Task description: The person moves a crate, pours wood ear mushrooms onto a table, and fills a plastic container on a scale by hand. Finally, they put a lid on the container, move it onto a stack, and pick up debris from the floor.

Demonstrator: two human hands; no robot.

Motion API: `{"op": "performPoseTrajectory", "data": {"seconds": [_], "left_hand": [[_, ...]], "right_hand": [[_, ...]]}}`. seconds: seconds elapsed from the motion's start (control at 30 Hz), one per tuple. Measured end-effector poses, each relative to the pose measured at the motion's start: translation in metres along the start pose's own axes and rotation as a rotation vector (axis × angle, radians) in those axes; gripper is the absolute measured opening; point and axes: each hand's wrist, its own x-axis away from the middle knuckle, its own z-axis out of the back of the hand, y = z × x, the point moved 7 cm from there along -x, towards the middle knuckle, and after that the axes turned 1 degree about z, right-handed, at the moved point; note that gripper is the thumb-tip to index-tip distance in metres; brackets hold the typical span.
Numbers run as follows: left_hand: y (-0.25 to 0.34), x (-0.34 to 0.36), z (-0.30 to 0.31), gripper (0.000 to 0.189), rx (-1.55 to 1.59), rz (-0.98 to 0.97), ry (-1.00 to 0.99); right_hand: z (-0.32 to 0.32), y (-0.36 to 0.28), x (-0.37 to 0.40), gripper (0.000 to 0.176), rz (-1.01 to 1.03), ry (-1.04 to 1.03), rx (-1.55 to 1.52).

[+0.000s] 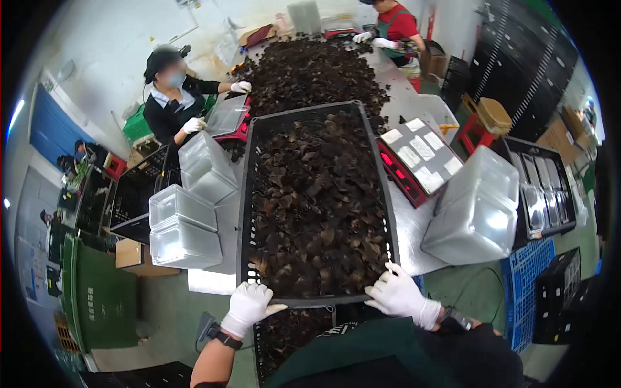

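Note:
A large black crate (244, 213) full of dark brown, curled pieces lies on the metal table, its near end at the table's front. My left hand (250, 306), in a white glove, grips the crate's near left corner, thumb along the rim. At the near right corner my right hand (402, 296), also gloved, has its fingers over the rim. Below the near rim, another crate (333, 317) holding similar dark pieces is partly hidden by my apron. Beyond the big crate, a heap of loose dark pieces (310, 74) covers the table.
Stacked clear plastic boxes (184, 226) stand left, and more (475, 207) stand right beside a red scale (420, 158). A gloved co-worker (174, 103) is at the left by another scale (240, 129); a second person (396, 29) is at the far right end.

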Motion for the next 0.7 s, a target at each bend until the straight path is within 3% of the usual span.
{"op": "performPoseTrajectory", "data": {"seconds": [0.03,0.1,0.17,0.3,0.4,0.53,0.57,0.7], "left_hand": [[0.004,0.0,0.0,0.051,-0.051,-0.034,0.063],[0.003,-0.001,-0.003,0.05,-0.022,-0.003,0.022],[0.002,-0.008,0.006,0.053,-0.019,-0.05,0.03],[-0.004,-0.026,0.001,0.054,-0.023,-0.096,0.093],[-0.019,-0.061,-0.001,0.056,-0.074,-0.064,0.163],[-0.069,-0.12,-0.02,0.014,-0.098,-0.079,0.204],[-0.084,-0.139,-0.025,0.013,-0.109,-0.089,0.207],[-0.146,-0.228,-0.03,0.054,-0.103,-0.05,0.291]], "right_hand": [[0.0,-0.001,-0.005,0.024,0.015,0.112,0.002],[0.002,0.006,0.002,0.022,0.002,0.534,-0.105],[-0.018,0.009,0.006,0.024,0.088,0.476,0.127],[-0.004,0.035,-0.009,0.03,-0.033,0.448,0.099],[0.002,0.073,-0.03,0.024,-0.086,0.458,0.069],[0.011,0.13,-0.085,0.016,-0.106,0.555,0.065],[0.011,0.149,-0.101,0.017,-0.108,0.599,0.064],[0.016,0.229,-0.174,0.029,-0.167,0.667,0.101]]}}
